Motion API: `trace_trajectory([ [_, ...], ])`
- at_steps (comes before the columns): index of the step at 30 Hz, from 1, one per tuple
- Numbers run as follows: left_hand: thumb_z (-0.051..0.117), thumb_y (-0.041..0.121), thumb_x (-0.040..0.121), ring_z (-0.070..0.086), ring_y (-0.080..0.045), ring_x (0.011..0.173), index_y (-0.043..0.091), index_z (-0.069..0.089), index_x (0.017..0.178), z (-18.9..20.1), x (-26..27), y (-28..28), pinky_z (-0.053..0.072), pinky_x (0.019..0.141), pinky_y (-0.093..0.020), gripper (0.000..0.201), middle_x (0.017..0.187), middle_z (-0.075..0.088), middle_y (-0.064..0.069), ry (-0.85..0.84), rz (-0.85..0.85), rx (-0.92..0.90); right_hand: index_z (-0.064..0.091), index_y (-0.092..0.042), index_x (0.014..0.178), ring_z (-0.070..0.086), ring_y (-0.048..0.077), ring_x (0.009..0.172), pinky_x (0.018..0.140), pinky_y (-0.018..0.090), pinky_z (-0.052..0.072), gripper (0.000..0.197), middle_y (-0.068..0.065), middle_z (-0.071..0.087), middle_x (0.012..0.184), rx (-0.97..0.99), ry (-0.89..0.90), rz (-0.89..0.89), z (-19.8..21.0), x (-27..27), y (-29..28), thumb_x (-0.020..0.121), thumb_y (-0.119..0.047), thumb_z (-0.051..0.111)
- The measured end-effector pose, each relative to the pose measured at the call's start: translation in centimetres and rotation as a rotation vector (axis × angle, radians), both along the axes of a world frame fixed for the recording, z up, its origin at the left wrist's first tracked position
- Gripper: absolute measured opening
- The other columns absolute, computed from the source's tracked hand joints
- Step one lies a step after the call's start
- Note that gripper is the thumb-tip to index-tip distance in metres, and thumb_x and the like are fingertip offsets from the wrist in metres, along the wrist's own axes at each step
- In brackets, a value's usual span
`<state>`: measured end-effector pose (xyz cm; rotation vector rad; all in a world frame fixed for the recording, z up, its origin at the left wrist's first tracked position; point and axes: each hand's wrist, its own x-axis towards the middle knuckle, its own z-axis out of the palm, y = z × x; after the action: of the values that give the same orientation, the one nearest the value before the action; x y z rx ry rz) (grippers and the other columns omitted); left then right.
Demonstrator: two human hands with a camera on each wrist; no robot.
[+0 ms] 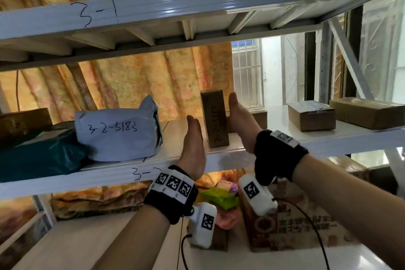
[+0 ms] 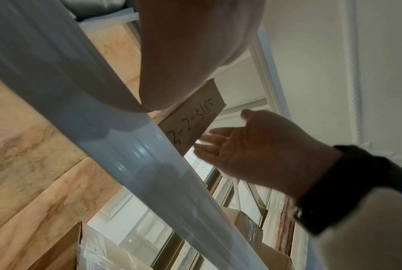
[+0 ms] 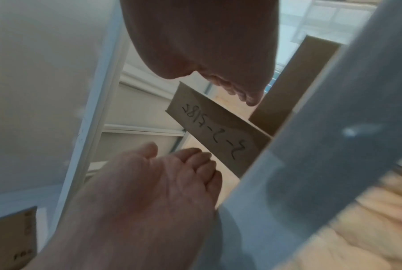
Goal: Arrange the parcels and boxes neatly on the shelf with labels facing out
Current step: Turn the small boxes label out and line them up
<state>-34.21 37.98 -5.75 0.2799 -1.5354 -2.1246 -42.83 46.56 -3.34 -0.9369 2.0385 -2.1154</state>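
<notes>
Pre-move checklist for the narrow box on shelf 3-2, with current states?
1. Narrow brown cardboard box stands upright on the white metal shelf: ok.
2. Handwritten number faces out: ok, though it runs vertically.
3. Left hand free of the box: ok, fingers straight, a gap shows in the head view.
4. Right hand free of the box: cannot tell; fingers straight beside it, contact hidden.
5. Space between the box and the grey plastic parcel bag marked 3-2-5183: ok, bare shelf between them.
6. Box squared to the shelf front edge: cannot tell, wide-angle view distorts.
</notes>
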Motion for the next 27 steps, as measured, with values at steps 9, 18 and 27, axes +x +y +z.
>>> trace_trajectory([
  [9, 0.015, 0.066, 0.098, 0.014, -0.017, 0.149, 0.021, 0.017, 0.157, -0.5, 0.3, -0.4, 0.011, 0.119, -0.038, 0.074, 0.163, 0.014, 0.003, -0.076, -0.013, -0.112, 0.046, -0.015, 0.145, 0.022, 0.024, 0.150, 0.115, 0.039, 0.025, 0.052, 0.008, 0.043, 0.154, 0.516, 0.861, -0.243, 7.4, 0.9, -0.2, 0.106, -0.043, 0.026],
  [18, 0.019, 0.073, 0.092, 0.007, -0.014, 0.150, 0.023, 0.012, 0.157, 0.1, -0.6, -0.6, 0.004, 0.121, -0.041, 0.082, 0.164, 0.009, 0.007, -0.177, -0.014, -0.086, 0.045, -0.017, 0.064, 0.057, 0.033, 0.087, 0.078, 0.036, 0.039, 0.059, 0.007, 0.051, 0.068, 0.623, 0.809, -0.317, 5.8, -0.6, 1.7, 0.105, -0.050, 0.018],
  [27, 0.017, 0.058, 0.101, 0.033, -0.017, 0.141, 0.009, 0.026, 0.153, 1.2, -0.5, 1.7, 0.025, 0.095, -0.023, 0.072, 0.149, 0.041, -0.002, -0.196, -0.004, -0.200, 0.053, -0.010, 0.084, 0.056, 0.038, 0.092, 0.082, 0.039, 0.039, 0.050, 0.023, 0.063, 0.098, 0.422, 0.528, -0.385, 3.1, -1.2, 6.1, 0.108, -0.038, 0.020],
])
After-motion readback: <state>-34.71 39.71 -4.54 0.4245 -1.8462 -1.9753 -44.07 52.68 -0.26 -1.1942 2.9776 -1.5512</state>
